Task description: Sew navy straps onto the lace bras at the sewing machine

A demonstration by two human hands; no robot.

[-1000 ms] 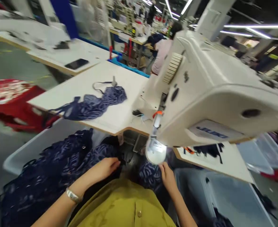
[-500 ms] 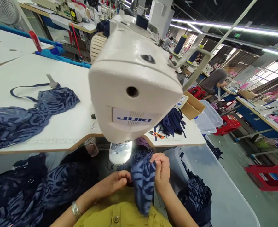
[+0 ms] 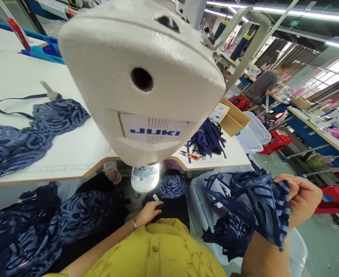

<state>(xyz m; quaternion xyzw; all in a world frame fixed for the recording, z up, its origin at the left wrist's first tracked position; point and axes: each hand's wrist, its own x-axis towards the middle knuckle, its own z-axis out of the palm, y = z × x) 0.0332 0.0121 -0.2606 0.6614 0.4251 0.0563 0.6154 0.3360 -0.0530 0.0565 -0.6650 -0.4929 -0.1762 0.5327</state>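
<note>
My right hand (image 3: 303, 196) is raised at the right, closed on a navy patterned bra (image 3: 261, 202). The bra's straps and bands trail left over a clear plastic bin (image 3: 200, 204). My left hand (image 3: 148, 212) rests low by my lap, its fingers pinched on the dark edge of another bra, whose patterned cup (image 3: 173, 186) lies just below the sewing machine. A small white label (image 3: 156, 197) shows by those fingers. The sewing machine head (image 3: 146, 88) stands directly in front, with its lit metal plate (image 3: 145, 179) above the left hand.
More patterned bras (image 3: 39, 231) pile at lower left, and one bra (image 3: 58, 115) lies on the white table (image 3: 71, 154). Orange snips (image 3: 190, 155) and a bundle of navy straps (image 3: 208, 138) are right of the machine. Navy garments (image 3: 230, 232) lie inside the bin. A co-worker (image 3: 263, 84) sits farther back.
My right hand has swung right and up from the lap, carrying a bra over the bin. The left hand has let go of that bra and stays near the lap. The view has moved closer to the machine.
</note>
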